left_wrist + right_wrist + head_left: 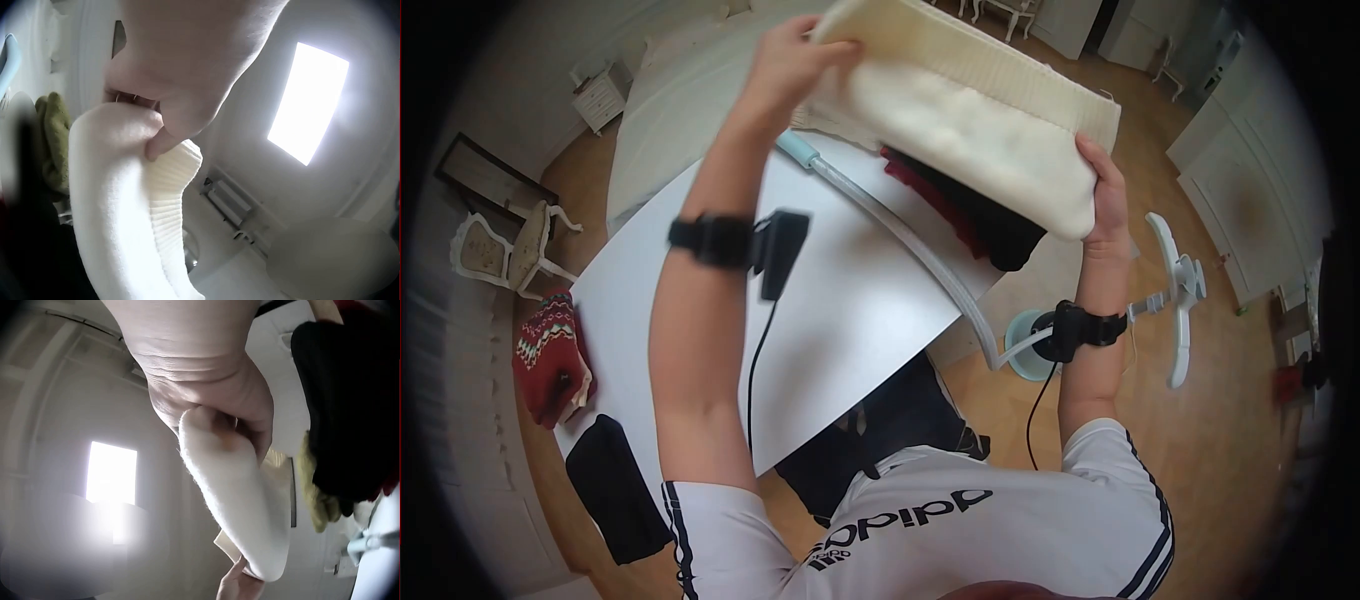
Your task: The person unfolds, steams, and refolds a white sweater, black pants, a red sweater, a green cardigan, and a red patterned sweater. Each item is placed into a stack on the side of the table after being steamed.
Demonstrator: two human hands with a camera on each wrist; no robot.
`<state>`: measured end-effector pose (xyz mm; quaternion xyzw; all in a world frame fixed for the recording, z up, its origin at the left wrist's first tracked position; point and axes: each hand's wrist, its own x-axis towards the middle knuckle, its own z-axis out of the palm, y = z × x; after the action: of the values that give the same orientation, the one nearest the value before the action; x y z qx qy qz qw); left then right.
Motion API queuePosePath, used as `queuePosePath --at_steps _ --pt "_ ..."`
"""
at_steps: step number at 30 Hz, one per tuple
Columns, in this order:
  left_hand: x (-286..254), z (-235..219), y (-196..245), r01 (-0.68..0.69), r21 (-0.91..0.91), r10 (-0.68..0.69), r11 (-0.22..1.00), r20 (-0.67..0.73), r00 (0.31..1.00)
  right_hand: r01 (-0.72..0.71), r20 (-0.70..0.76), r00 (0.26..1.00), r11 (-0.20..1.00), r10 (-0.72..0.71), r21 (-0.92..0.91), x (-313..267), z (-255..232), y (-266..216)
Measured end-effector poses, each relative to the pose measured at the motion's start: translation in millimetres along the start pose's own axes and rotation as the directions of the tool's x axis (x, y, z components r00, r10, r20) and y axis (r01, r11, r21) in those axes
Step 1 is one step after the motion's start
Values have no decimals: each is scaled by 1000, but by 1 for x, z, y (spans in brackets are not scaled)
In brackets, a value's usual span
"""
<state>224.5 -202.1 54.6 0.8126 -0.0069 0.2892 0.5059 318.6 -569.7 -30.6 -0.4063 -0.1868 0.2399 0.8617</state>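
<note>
Holding a folded cream knit [970,125] up over the far side of the white desk [840,300], tilted, with a ribbed band along its upper edge. Gripping one end with the left hand [795,70], fingers [164,142] curled round the edge, thumb against the ribbing. Grasping the opposite, lower end with the right hand [1108,190], fingers [261,436] bent round the soft edge. Partly hidden below the knit, at the side of the desk: black cloth [1012,240] and dark red cloth [930,195], touching. Near the black cloth in the right wrist view, an olive cloth [314,484]. Across the desk, a pale hose [900,230] running from a light blue handle [798,150] and over the edge toward a round base [1028,345] on the floor. Well apart, at the left end, a red patterned knit [550,360] and a folded black item [615,490], near each other.
</note>
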Motion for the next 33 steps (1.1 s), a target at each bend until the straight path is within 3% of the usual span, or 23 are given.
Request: queuePosePath --at_steps 2,3,4,6,7,9,11,16,18,19,20,21,22,24,25,27,29,31,32,33 --pt "19 33 1 -3 218 18 976 -69 997 -1 -53 999 999 -2 -39 8 -38 4" --pt "17 67 -4 -71 547 168 834 -128 977 -8 -208 977 970 -44 -244 12 -58 13" --pt "10 98 -13 -89 810 323 580 -129 938 -52 -349 930 901 -114 -431 14 -71 18" --pt "-12 120 -21 -254 704 308 664 52 950 -37 -376 914 892 -152 -450 8 -74 27" --pt "-23 128 -28 -253 704 305 664 54 951 -27 -398 899 881 -185 -472 5 -73 33" --pt "-42 144 -46 -411 673 306 615 277 911 -56 -424 884 858 -194 -510 2 -69 35" --pt "-52 155 -66 -419 698 315 580 283 906 -64 -454 824 741 -340 -669 4 -68 38" --pt "-36 155 -72 -395 754 348 525 234 908 97 -425 772 748 -473 -657 11 -93 50" --pt "-18 155 -83 -271 800 356 535 77 931 140 -452 736 766 -505 -627 7 -89 53" --pt "-14 153 -79 -276 799 360 534 81 929 118 -473 726 768 -500 -630 6 -89 55" --pt "-9 150 -72 -77 770 214 633 -78 974 95 -495 714 769 -495 -632 5 -90 56" --pt "-5 146 -67 128 707 49 696 -224 973 97 -499 709 770 -498 -631 4 -93 56" --pt "2 143 -78 121 707 53 696 -218 975 68 -485 720 746 -496 -662 4 -96 56" --pt "23 138 -108 294 653 -198 698 -219 956 42 -472 730 721 -495 -692 2 -94 53" --pt "25 133 -106 291 653 -195 699 -218 956 0 -476 722 688 -502 -726 -1 -85 50" --pt "26 123 -91 412 260 -385 873 -150 911 -41 -479 712 651 -513 -758 -2 -83 50" --pt "33 125 -74 423 164 -403 891 -139 904 62 -432 663 620 -612 -782 0 -88 56" --pt "49 129 -70 292 116 -263 949 -215 941 83 -429 674 638 -602 -766 0 -85 58" --pt "52 131 -64 237 199 -190 951 -230 954 95 -432 684 659 -588 -746 -1 -83 58" --pt "50 135 -67 245 195 -197 950 -235 952 90 -429 689 657 -583 -748 -2 -84 58"
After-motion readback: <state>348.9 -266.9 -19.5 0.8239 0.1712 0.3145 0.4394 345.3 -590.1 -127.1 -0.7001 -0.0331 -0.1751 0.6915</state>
